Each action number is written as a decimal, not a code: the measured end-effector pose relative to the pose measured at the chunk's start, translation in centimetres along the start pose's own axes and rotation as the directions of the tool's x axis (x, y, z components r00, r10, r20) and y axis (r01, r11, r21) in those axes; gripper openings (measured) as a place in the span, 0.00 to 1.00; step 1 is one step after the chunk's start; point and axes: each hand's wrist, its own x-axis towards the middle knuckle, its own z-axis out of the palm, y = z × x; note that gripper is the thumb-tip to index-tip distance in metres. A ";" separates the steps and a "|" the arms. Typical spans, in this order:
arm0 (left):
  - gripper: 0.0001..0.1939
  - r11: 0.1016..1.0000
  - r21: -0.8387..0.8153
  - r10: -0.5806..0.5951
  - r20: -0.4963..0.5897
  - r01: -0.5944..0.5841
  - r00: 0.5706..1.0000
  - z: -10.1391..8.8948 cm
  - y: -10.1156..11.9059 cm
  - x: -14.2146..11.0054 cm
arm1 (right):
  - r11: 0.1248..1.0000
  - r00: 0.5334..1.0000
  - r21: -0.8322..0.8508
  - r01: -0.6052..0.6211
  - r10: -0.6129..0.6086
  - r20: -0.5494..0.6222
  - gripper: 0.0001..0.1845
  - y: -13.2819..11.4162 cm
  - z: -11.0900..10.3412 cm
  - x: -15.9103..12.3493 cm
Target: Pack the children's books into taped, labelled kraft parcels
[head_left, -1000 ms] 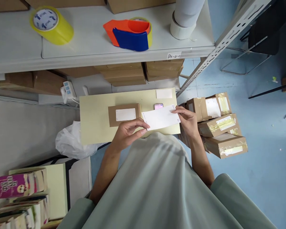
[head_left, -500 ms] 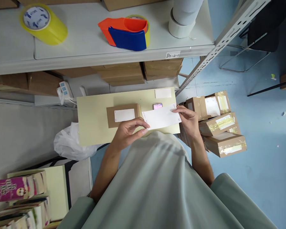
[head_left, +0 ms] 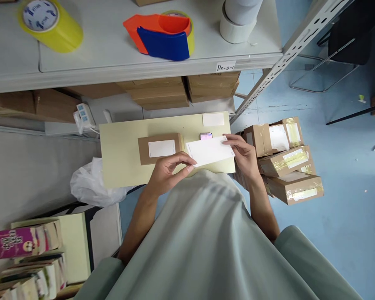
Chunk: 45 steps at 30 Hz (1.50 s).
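A white paper slip (head_left: 208, 151) is held between my two hands above the near right part of a pale yellow board (head_left: 121, 154). My left hand (head_left: 172, 170) pinches its lower left corner between thumb and fingers. At the slip's right end, my right hand (head_left: 244, 155) grips it with the fingers on top. Left of the slip, a brown cardboard box (head_left: 143, 152) with a white label (head_left: 161, 148) lies on the board. A small device with a lit screen (head_left: 206, 136) shows just beyond the slip, partly covered. Farther back lies another white slip (head_left: 213, 119).
A grey shelf (head_left: 106, 58) ahead bears yellow tape (head_left: 62, 31), an orange and blue tape dispenser (head_left: 162, 39) and white rolls (head_left: 237, 25). Taped parcels (head_left: 287, 156) are stacked at right. A white plastic bag (head_left: 93, 183) and books (head_left: 28, 241) are at left.
My right hand has slid slightly left along the slip's right end, its fingers reaching farther over the paper. My left hand keeps its pinch. The view has shifted slightly.
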 end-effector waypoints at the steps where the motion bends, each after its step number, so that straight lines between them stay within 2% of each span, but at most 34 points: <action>1: 0.06 1.000 0.013 0.003 -0.004 -0.003 1.000 0.1 -0.1 -0.1 | 0.998 1.000 -0.056 0.015 -0.016 -0.021 0.13 -0.1 0.0 -0.1; 5: 0.06 0.998 0.063 0.002 -0.012 -0.001 1.000 0.7 -0.1 -0.4 | 0.974 0.993 -0.210 0.087 -0.102 -0.062 0.13 -1.8 0.4 -1.0; 10: 0.07 0.996 0.091 0.022 -0.010 -0.021 1.000 0.9 -0.1 -0.8 | 0.963 0.978 -0.181 0.201 -0.186 0.099 0.10 -5.3 2.1 -2.9; 13: 0.08 0.994 0.113 0.011 0.000 -0.011 1.000 1.0 -0.2 -1.1 | 0.955 0.963 -0.189 0.231 -0.197 0.184 0.07 -6.4 3.2 -3.8; 17: 0.13 0.989 0.141 -0.041 -0.034 0.045 0.999 1.4 0.1 -1.5 | 0.928 0.951 -0.263 0.265 -0.205 0.233 0.05 -6.3 4.3 -4.5; 27: 0.22 0.979 0.187 -0.069 -0.053 0.078 0.996 2.0 1.0 -2.3 | 0.873 0.946 -0.378 0.309 -0.242 0.214 0.04 -5.4 5.4 -5.1; 34: 0.23 0.972 0.222 -0.058 -0.070 0.072 0.996 1.6 1.0 -2.7 | 0.879 0.959 -0.399 0.261 -0.188 0.212 0.05 -5.2 6.4 -4.5; 39: 0.24 0.978 0.181 -0.079 -0.118 0.100 0.990 0.6 -0.5 -3.4 | 0.906 0.970 -0.368 0.208 -0.143 0.196 0.05 -4.8 7.0 -3.8; 42: 0.17 0.974 0.155 -0.134 -0.187 0.164 0.973 -0.6 -1.9 -4.2 | 0.927 0.981 -0.345 0.144 -0.087 0.175 0.06 -4.6 7.5 -3.3; 45: 0.06 0.963 0.191 -0.153 -0.200 0.192 0.968 -2.4 -3.1 -5.1 | 0.946 0.987 -0.317 0.068 -0.016 0.163 0.06 -4.5 8.1 -2.8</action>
